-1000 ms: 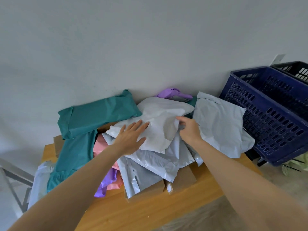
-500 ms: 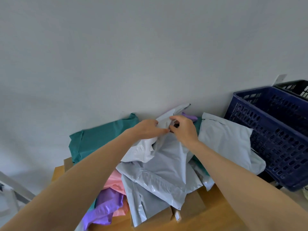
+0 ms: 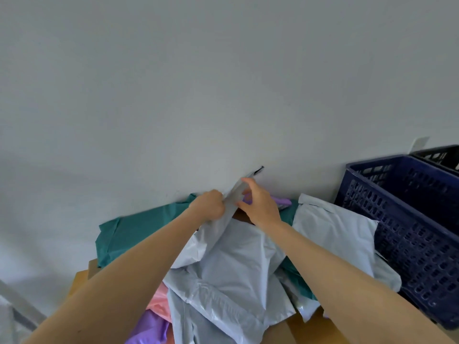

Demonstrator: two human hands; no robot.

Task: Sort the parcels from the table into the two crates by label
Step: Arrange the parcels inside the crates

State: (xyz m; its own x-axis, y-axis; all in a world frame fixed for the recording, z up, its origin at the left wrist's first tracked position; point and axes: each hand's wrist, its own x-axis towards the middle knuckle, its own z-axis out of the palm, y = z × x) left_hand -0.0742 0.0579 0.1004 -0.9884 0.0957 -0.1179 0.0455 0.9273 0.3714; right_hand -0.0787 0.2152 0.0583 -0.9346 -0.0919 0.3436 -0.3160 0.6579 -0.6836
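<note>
- Two hands, doing what?
- The left hand (image 3: 207, 206) and right hand (image 3: 260, 207) pinched one white parcel (image 3: 216, 234), raised on edge above the pile (image 3: 236, 294) on the table (image 3: 78, 281), left of the blue crate (image 3: 397, 219).

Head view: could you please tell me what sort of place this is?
Probably a small indoor parcel-sorting corner: poly mailers heaped on a wooden table against a bare wall, a blue crate and a black crate beside it, and the left hand and right hand holding one pale mailer.
</note>
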